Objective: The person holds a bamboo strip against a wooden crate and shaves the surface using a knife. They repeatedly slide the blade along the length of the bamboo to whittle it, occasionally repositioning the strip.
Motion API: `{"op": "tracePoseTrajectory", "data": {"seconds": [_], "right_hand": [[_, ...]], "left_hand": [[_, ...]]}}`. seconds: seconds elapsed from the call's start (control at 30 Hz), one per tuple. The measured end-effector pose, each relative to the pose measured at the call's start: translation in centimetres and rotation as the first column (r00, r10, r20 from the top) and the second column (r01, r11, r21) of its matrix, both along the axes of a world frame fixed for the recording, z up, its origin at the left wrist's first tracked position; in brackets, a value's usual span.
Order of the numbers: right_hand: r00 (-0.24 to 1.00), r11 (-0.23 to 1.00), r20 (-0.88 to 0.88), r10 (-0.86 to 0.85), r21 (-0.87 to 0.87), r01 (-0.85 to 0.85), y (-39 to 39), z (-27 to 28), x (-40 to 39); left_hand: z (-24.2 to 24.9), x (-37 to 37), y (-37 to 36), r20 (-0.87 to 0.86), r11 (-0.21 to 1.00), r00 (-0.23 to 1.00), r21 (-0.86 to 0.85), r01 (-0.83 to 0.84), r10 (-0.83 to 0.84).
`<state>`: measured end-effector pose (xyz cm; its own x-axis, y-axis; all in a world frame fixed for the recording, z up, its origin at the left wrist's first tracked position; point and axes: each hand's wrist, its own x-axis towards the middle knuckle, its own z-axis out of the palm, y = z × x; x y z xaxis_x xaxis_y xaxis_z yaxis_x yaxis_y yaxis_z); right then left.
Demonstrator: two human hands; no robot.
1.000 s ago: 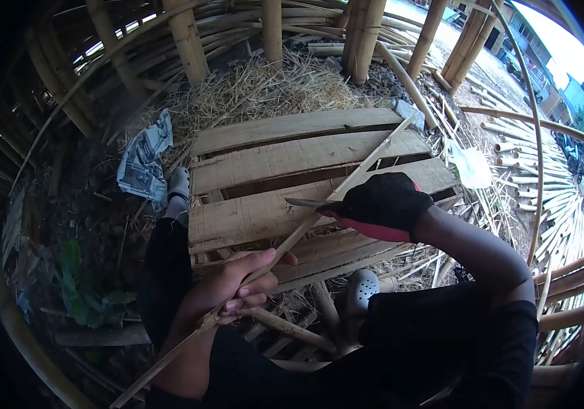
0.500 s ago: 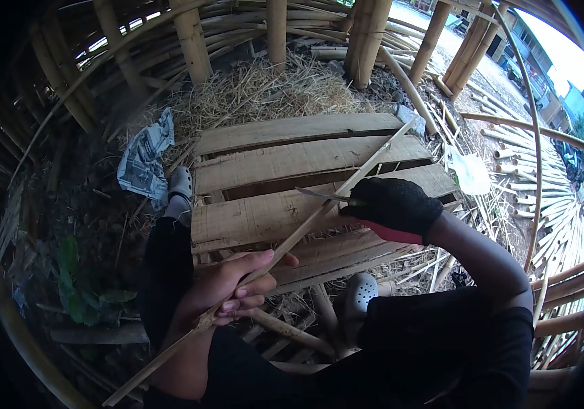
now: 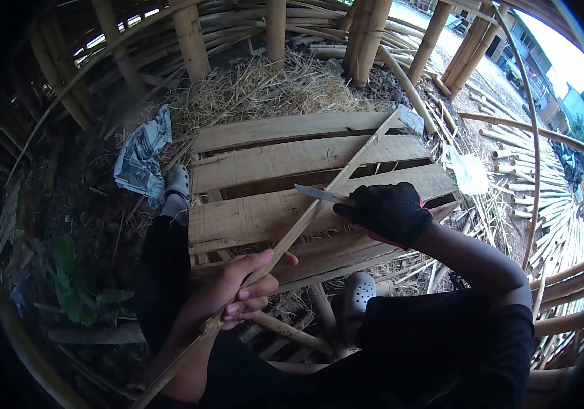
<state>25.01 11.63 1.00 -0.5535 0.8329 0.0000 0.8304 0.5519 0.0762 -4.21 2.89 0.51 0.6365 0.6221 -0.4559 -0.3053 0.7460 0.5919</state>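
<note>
My bare left hand [image 3: 247, 290] is closed around a long split bamboo strip [image 3: 299, 227], which slants from the lower left up to the far right over a slatted wooden bench [image 3: 237, 218]. My right hand [image 3: 391, 213], in a black and red glove, grips a knife [image 3: 320, 195] by its handle, which the fingers mostly hide. The knife's blade points left and lies across the strip at about its middle. Between the strip's far end and the blade, a small raised sliver shows on its edge.
Crumpled newspaper [image 3: 143, 160] lies left of the bench. Behind it is a heap of bamboo shavings [image 3: 265, 92], with upright bamboo posts [image 3: 367, 41] beyond. Many cut bamboo poles [image 3: 544, 198] lie at the right. A thin bent bamboo pole [image 3: 532, 136] rises there too.
My right hand has turned slightly, so the knife's blade shows broader against the strip. The bamboo strip has slid a little toward the lower right. My left hand keeps its grip.
</note>
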Motion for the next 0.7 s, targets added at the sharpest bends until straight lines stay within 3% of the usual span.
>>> {"op": "tracePoseTrajectory", "data": {"seconds": [0.13, 0.2, 0.23, 0.3, 0.37, 0.47, 0.57, 0.6, 0.7], "right_hand": [[0.993, 0.992, 0.0, 0.121, 0.02, -0.121, 0.0, -0.3, 0.1], [0.963, 0.943, -0.036, 0.266, 0.215, -0.253, 1.6, -1.0, 1.2], [0.964, 0.944, -0.033, 0.265, 0.213, -0.252, 1.3, -0.8, 1.2], [0.999, 1.0, 0.027, 0.017, 0.022, -0.017, 0.6, 0.5, 0.5], [0.998, 0.998, 0.063, 0.02, -0.052, -0.017, -0.2, 1.8, -0.2], [0.969, 0.964, -0.027, 0.244, 0.11, -0.24, 1.6, -0.1, 1.3], [0.99, 0.992, -0.063, 0.125, 0.014, -0.125, 1.0, 0.0, 0.9], [0.999, 0.969, 0.026, -0.04, -0.241, 0.045, 0.1, 2.4, -0.9], [1.0, 0.989, -0.015, 0.026, -0.147, -0.028, 0.4, 1.9, -0.6]], "left_hand": [[0.1, 0.0, -0.2, -0.021, 1.0, 1.0, 0.013, 0.009, -0.009], [0.2, 0.1, -0.4, -0.026, 1.0, 1.0, 0.026, 0.017, -0.016], [0.1, 0.3, -0.4, -0.04, 0.999, 0.999, 0.031, 0.013, -0.011], [0.2, 0.3, -0.5, -0.052, 0.999, 0.999, 0.038, 0.001, 0.001], [0.4, 0.2, -0.7, -0.068, 0.999, 0.998, 0.038, -0.001, 0.004], [0.7, 0.0, -0.5, -0.046, 1.0, 0.999, 0.008, -0.023, 0.023], [0.2, -0.1, -0.3, -0.053, 1.0, 0.999, 0.022, -0.01, 0.011], [0.3, -0.1, -0.3, -0.055, 1.0, 0.998, 0.023, -0.011, 0.012], [0.5, 0.0, -0.5, -0.105, 0.999, 0.994, 0.05, 0.019, -0.013]]}}
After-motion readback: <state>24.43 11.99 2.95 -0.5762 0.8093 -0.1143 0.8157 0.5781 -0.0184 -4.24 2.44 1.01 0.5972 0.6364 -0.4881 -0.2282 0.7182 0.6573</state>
